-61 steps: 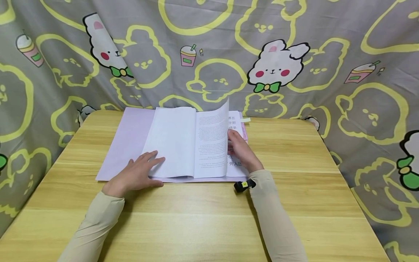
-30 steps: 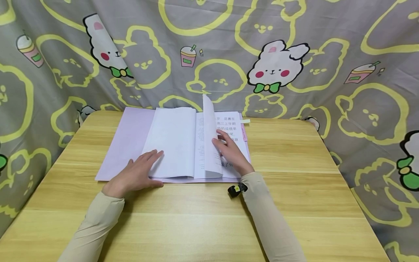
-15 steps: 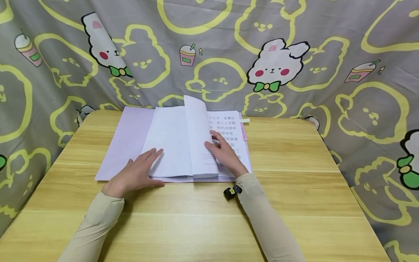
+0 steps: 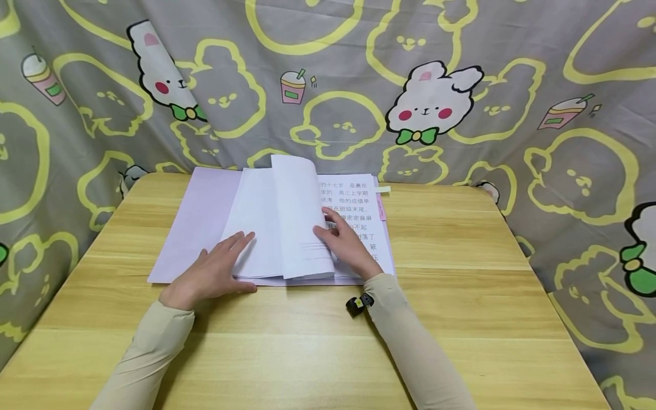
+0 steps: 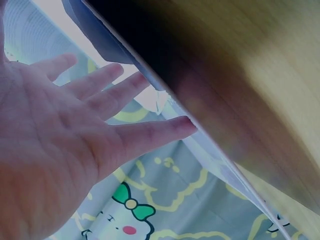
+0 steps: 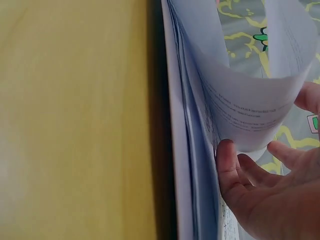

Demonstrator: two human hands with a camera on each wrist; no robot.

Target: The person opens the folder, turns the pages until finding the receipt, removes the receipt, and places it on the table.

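Observation:
A lavender-covered booklet [image 4: 202, 225] lies spread on the table, blank white paper on its left and large printed Chinese characters on its right. My left hand [image 4: 212, 273] rests at the lower left of the white paper, fingers spread. In the left wrist view the left hand's thumb [image 5: 160, 131] touches the booklet's edge. A loose white page [image 4: 299, 222] arches up from the middle, its free edge leaning left. Against the arch's right side, my right hand [image 4: 348, 242] pushes with loosely bent fingers. The right wrist view shows the curled page [image 6: 245, 100] beside the right hand [image 6: 275, 185].
The wooden table [image 4: 307, 353] reaches toward me and to both sides. A pale tab [image 4: 383, 189] and a pink tab [image 4: 381, 208] stick out at the booklet's right edge. A patterned curtain [image 4: 328, 74] hangs right behind the table. A black device [image 4: 359, 304] sits on my right wrist.
The page has swung from upright on the right over to the left, uncovering more of the printed sheet. My right hand has moved left with it; the left hand has stayed put.

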